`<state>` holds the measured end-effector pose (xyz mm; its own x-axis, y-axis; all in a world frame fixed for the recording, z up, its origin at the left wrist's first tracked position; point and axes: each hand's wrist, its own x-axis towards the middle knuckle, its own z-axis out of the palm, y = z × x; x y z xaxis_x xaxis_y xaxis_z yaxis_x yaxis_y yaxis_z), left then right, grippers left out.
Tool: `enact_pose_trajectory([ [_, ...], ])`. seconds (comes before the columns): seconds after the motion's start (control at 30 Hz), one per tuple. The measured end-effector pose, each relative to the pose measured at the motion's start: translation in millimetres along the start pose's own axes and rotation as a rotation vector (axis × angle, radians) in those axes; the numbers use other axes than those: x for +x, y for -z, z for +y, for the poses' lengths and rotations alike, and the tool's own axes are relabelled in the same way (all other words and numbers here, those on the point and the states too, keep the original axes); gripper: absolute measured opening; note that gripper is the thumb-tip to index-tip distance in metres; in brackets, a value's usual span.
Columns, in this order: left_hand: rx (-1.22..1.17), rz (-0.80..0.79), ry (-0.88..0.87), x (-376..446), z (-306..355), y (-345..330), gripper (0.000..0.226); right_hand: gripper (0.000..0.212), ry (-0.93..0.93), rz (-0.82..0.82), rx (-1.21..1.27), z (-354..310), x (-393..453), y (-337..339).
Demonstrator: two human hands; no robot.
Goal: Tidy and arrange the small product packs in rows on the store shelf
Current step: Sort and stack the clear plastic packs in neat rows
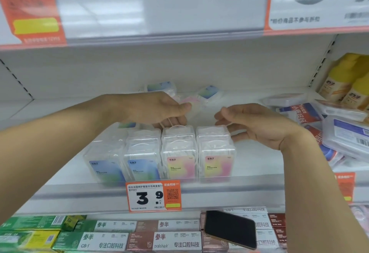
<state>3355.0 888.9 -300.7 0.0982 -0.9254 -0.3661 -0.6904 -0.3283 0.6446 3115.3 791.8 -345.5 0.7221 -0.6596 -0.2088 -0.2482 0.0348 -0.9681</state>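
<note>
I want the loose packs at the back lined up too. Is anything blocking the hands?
Nothing visible. The left hand and right hand reach over the front rows, and the loose packs lie just beyond the fingers.

Two bare arms show, each uncovered from the picture's edge to the fingertips. The left forearm (65,139) comes into view well to the left of the price tag (153,195), wide at the edge and narrowing toward the wrist. The left hand (157,109) lies above the tag; its thumbnail is short and rounded. The right forearm (311,176) comes in to the right of the tag and is likewise uncovered, with faint creases across the wrist. The right hand (253,125) lies above and to the right of the tag, its nails too blurred to make out.
</note>
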Motion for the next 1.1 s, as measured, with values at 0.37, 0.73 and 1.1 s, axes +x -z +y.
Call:
enact_pose_trajectory([
  [0.37, 0.689, 0.120, 0.017, 62, -9, 19, 0.071, 0.016, 0.085, 0.377, -0.146, 10, 40, -12],
  [0.73, 0.580, 0.246, 0.032, 71, -39, 30, 0.040, 0.095, 0.217, -0.068, -1.215, -31, 122, -37],
  [1.1, 0.526, 0.399, 0.096, 81, -31, 22, 0.068, 0.085, 0.166, 0.161, -1.247, -38, 119, -33],
])
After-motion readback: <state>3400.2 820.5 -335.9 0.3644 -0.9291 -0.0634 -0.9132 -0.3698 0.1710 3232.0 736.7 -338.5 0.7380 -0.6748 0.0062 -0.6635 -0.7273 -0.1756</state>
